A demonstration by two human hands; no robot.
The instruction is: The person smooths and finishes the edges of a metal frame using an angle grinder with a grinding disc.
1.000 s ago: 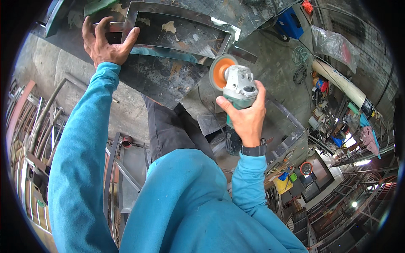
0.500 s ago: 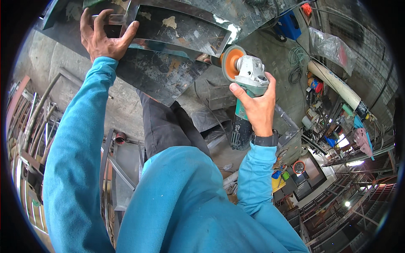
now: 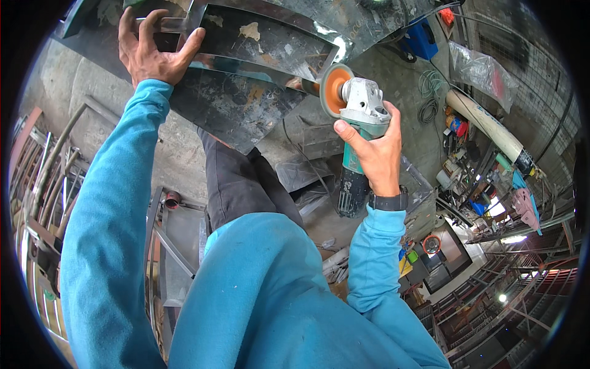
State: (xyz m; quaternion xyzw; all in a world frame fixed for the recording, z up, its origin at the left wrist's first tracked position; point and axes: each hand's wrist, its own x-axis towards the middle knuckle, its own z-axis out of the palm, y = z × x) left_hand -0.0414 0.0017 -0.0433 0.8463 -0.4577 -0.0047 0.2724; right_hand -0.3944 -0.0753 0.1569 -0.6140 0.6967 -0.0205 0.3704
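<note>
A shiny metal frame (image 3: 246, 69) with curved long bars lies on a dark, scuffed metal tabletop (image 3: 239, 107). My left hand (image 3: 155, 60) grips it near a crossbar, its thumb and fingers spread across the bars. In my right hand (image 3: 381, 157) is an angle grinder (image 3: 355, 144) with a teal and black body and a grey metal head. Its orange disc (image 3: 335, 90) stands on edge at the frame's near right corner. Whether the disc touches the metal I cannot tell. My right fingers wrap behind the grinder and are partly hidden.
Metal bars and tubes (image 3: 52, 178) are stacked at the left. A blue machine (image 3: 421, 40) stands on the floor beyond the table, near coiled hose (image 3: 429, 111). A long pale roll (image 3: 488, 129) and cluttered tools lie at right. A cable trails beneath the table.
The grinder has shifted very slightly left and up along the frame's corner. My left hand stays on the frame, which has barely moved in the picture.
</note>
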